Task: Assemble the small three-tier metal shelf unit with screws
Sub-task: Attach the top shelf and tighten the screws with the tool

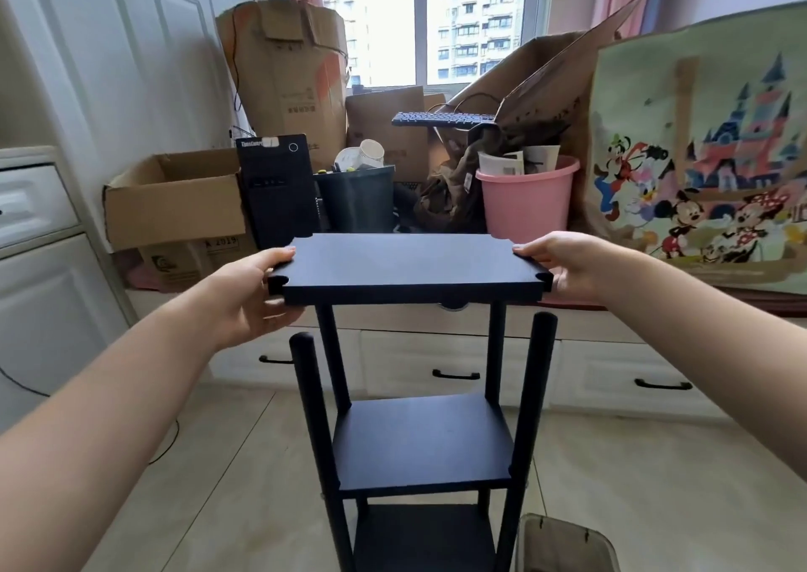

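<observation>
Left hand (251,298) clamped on the short end of the top shelf panel (410,266) at nine o'clock, thumb on the upper face, fingers curled beneath. Right hand (561,268) gripping the opposite end at three o'clock in the same manner. Panel held roughly level, above the middle shelf (421,438), with the bottom shelf (421,536) lower at six o'clock.

Near-left post (308,379) and near-right post (539,370) standing free, rounded tops below the panel's near edge and not yet seated in the scalloped corner notches. Far posts (332,353) running up to the underside; whether seated there, cannot tell.

To do this step well, probably: keep the panel flat, draw it toward six o'clock until the near notches sit over both near posts, then lower evenly on both sides. Avoid tilting one end, since a cocked panel would likely bind. Check all four corners before driving screws; no screws or tool visible here.

Beyond, at twelve o'clock, cardboard boxes (284,69), a black computer tower (277,187) and a pink bucket (526,198); a clear bin (567,545) at five o'clock.
</observation>
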`<act>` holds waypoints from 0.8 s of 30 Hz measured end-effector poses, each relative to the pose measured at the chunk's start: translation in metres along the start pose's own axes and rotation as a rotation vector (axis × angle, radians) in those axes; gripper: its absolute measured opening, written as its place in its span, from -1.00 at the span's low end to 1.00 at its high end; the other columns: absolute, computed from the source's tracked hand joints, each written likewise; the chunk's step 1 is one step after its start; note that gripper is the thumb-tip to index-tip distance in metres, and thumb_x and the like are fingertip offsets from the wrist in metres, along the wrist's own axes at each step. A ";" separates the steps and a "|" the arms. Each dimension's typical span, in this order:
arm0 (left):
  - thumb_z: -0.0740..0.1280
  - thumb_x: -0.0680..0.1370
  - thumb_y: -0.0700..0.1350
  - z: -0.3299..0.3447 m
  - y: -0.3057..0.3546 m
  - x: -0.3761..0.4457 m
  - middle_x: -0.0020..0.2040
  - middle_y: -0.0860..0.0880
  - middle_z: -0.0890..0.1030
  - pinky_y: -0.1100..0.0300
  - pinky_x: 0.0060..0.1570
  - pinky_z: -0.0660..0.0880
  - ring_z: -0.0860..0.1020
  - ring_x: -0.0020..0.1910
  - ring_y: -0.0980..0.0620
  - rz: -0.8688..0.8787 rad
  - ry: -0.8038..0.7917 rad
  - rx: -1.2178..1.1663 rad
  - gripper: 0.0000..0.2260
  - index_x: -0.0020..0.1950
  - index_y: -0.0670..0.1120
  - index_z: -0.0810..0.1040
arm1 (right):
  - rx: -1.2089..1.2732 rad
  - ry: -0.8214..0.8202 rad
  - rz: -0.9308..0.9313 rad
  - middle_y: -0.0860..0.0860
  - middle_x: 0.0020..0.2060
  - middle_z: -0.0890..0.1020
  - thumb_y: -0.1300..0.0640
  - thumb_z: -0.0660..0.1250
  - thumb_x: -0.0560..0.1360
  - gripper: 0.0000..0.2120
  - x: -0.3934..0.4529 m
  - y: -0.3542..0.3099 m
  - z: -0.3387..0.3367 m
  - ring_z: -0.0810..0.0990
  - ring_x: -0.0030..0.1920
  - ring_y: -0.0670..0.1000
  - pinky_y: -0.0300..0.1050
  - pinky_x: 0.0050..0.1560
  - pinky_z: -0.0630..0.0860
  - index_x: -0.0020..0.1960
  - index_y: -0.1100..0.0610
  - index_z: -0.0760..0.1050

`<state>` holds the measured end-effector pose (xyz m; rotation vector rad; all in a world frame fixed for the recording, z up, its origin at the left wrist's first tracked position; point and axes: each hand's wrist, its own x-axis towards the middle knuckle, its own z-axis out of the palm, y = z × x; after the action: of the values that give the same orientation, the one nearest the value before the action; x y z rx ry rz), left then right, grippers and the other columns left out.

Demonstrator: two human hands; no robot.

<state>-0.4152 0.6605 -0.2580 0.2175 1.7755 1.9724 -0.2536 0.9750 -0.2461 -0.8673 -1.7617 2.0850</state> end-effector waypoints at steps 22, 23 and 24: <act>0.40 0.56 -0.02 -0.002 -0.045 0.027 -0.20 -0.03 0.59 0.16 -0.34 0.51 0.58 -0.36 0.04 0.058 0.041 0.093 -0.79 0.10 -0.13 0.59 | 0.018 -0.030 0.121 0.11 -0.36 0.70 0.32 0.22 0.60 -0.87 0.029 0.023 -0.011 0.69 -0.41 0.01 -0.16 -0.48 0.60 -0.05 0.29 0.53; 0.40 0.56 -0.02 -0.002 -0.044 0.028 -0.21 -0.03 0.59 0.17 -0.37 0.51 0.59 -0.38 0.05 0.059 0.043 0.089 -0.79 0.10 -0.13 0.58 | 0.015 -0.027 0.126 0.11 -0.36 0.70 0.32 0.22 0.60 -0.87 0.029 0.024 -0.012 0.69 -0.41 0.01 -0.16 -0.48 0.59 -0.04 0.29 0.53; 0.41 0.55 -0.02 -0.001 -0.044 0.028 -0.23 -0.03 0.60 0.19 -0.40 0.51 0.59 -0.39 0.06 0.059 0.043 0.088 -0.77 0.11 -0.13 0.58 | 0.014 -0.026 0.130 0.10 -0.36 0.70 0.32 0.22 0.60 -0.87 0.029 0.025 -0.013 0.69 -0.41 0.01 -0.17 -0.49 0.59 -0.04 0.29 0.54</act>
<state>-0.4299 0.6737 -0.3062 0.2612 1.9054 1.9553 -0.2645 0.9964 -0.2786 -0.9796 -1.7444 2.1961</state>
